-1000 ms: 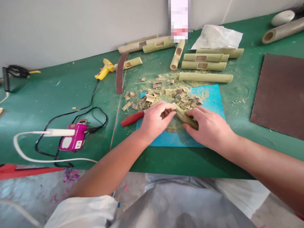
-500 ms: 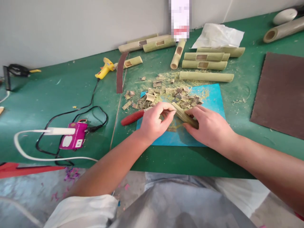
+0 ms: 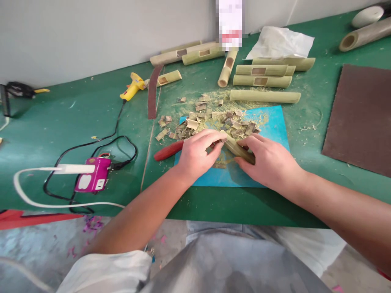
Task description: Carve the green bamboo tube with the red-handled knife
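Bamboo piece (image 3: pixel 234 147): is slanting over the blue sheet (image 3: pixel 276 128), far end to the left, near end to the right, with one hand at each end.
Right hand (image 3: pixel 265 158): is holding the near end, thumb and fingers closing around its two sides.
Left hand (image 3: pixel 200 154): is reaching the far end, thumb and forefinger curling into a narrow pinch; I cannot tell what, if anything, is sitting between the tips.
Scraps (image 3: pixel 192 124): are lying in a loose heap just beyond the hands, partly on the blue sheet and partly on the green table (image 3: pixel 97 116), with pale dust spreading around them.
Red handle (image 3: pixel 168 151): is sticking out to the left of the left hand, its right end disappearing behind that hand.
Plain tube (image 3: pixel 265 96): is lying crosswise on the far side of the heap.
Tubes with cut windows (image 3: pixel 244 80): are lying together farther back, with white paper (image 3: pixel 279 42) resting behind them.
Brown strip (image 3: pixel 153 93): is lying left of the heap, near a yellow glue gun (image 3: pixel 132 87).
Black cord (image 3: pixel 119 118): is running from the gun toward a purple power block (image 3: pixel 93 175) at the near left.
Brown sheet (image 3: pixel 359 118): is lying flat at the right.
Thick tube (image 3: pixel 368 36): is resting in the far right corner beside a white rounded object (image 3: pixel 368 16).
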